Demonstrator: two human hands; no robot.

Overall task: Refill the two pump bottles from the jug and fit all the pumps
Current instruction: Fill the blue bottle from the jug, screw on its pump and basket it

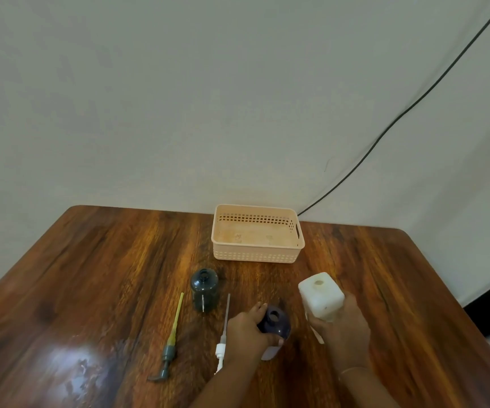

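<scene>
- Both hands were already on their things: the left hand (245, 334) was wrapped around the purple bottle (274, 320), fingers curled over its shoulder, steadying it upright on the table (90, 275).
- Closed about the lower body of the white jug (321, 295), the right hand (345, 334) held it just to the right of that bottle, its open mouth facing up.
- Judging by this, the pour turned on one relation: the jug's mouth lay right of and slightly beyond the purple bottle's open neck, so it would need tipping leftward.
- Further left and beyond stood the dark bottle (204, 290), uncapped and untouched.
- Two pumps lay flat, stems pointing away: the grey pump (168, 348) farthest left, the white pump (222, 346) just beside the left wrist.
- Empty, the basket (257, 254) sat at the far edge.
</scene>
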